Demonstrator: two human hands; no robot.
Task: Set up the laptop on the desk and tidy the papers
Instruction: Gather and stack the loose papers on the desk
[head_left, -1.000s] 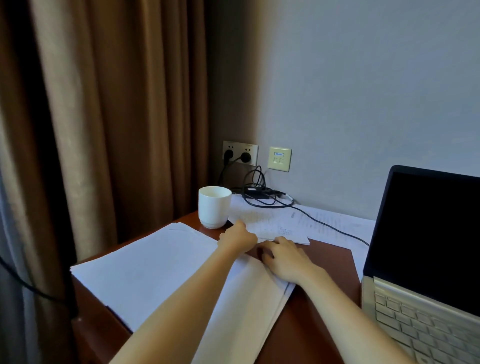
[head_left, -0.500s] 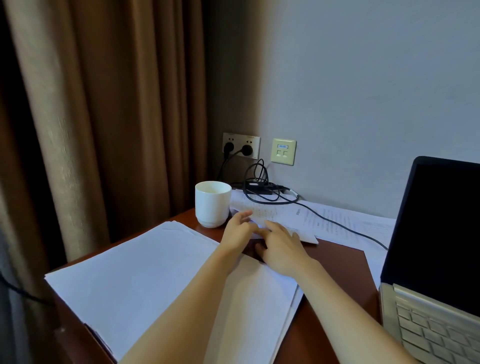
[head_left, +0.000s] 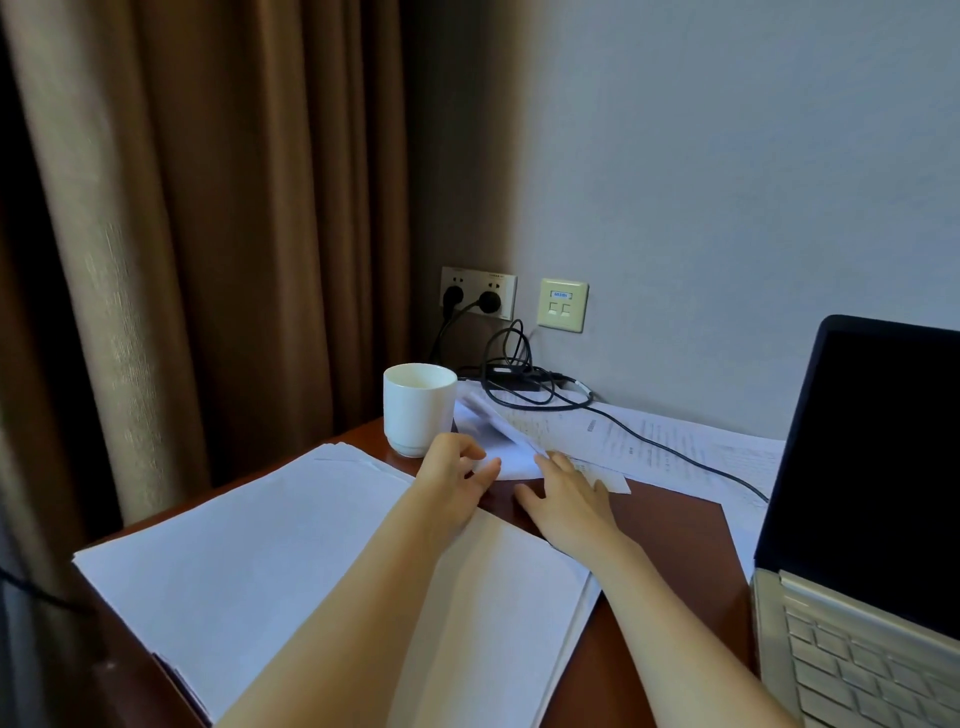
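Since half a second earlier, both hands had pushed a little further toward the wall, and the loose sheet (head_left: 511, 463) between them had begun to rise, its far part lifted and blurred just beside the white cup (head_left: 418, 408). The left hand (head_left: 454, 480) met the sheet at its near left corner with fingers loosely bent. Whether that grip was pinching the paper or only touching it could not be told. The right hand (head_left: 571, 501) lay flat with fingers straight and slightly spread, their tips at the sheet's near right edge.

The sheet lay straight ahead of both hands, its long axis running from them toward the wall socket, and it overlapped the printed pages (head_left: 727, 460) under the black cable (head_left: 675, 451). The big stack of papers (head_left: 249, 545) sat near and to the left on the table (head_left: 670, 545), under the left forearm. Carrying the sheet there would probably mean drawing it back and leftward. The left hand was nearer the stack, and the cup stood close to that path. The open laptop (head_left: 862, 519) stood well apart at the right.
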